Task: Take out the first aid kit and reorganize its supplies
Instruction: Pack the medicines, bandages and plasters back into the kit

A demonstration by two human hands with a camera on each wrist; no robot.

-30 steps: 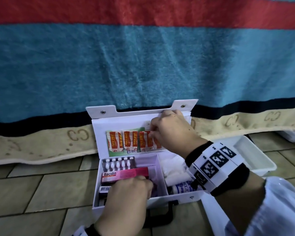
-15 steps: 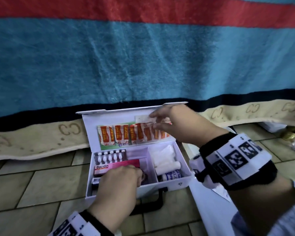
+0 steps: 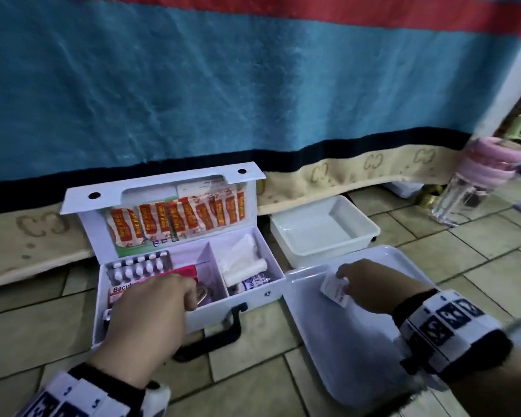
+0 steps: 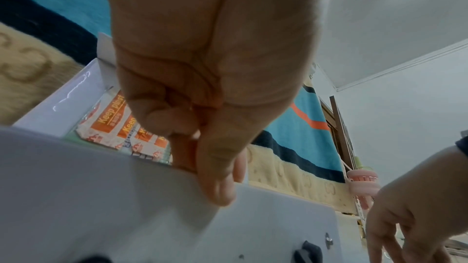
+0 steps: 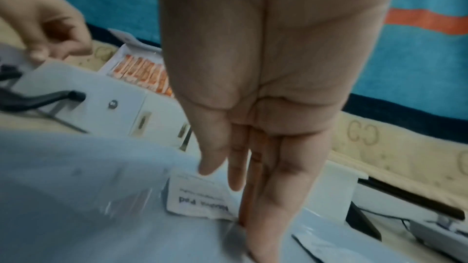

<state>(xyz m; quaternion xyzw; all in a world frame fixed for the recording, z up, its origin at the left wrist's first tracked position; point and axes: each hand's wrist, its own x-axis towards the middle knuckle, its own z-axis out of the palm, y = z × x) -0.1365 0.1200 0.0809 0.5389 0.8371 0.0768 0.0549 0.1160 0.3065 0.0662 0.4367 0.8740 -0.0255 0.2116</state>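
Observation:
The white first aid kit [image 3: 253, 296] stands open on the tiled floor, its lid leaning on the blanket. Orange plaster strips [image 3: 178, 218] line the lid. A blister pack [image 3: 139, 266] and a pink Bacidin box [image 3: 121, 288] fill the left compartment; gauze and a bandage roll [image 3: 247, 269] fill the right. My left hand [image 3: 151, 311] grips the kit's front wall [image 4: 101, 197], thumb outside, fingers curled inside. My right hand [image 3: 373, 284] pinches a small white pad packet [image 3: 333, 291] low over a flat white tray [image 3: 358, 356]. The right wrist view shows the packet [image 5: 200, 199] under the fingertips [image 5: 235, 183].
An empty white tub [image 3: 322, 227] sits behind the tray, against the bed's edge. A clear bottle with pink bands [image 3: 469, 182] stands at the far right. The kit's black handle [image 3: 223, 329] sticks out toward me. A blue and red blanket hangs behind everything.
My right hand left the kit's lid and came right and down to the tray, with the white packet in its fingers. My left hand stayed at the kit's front.

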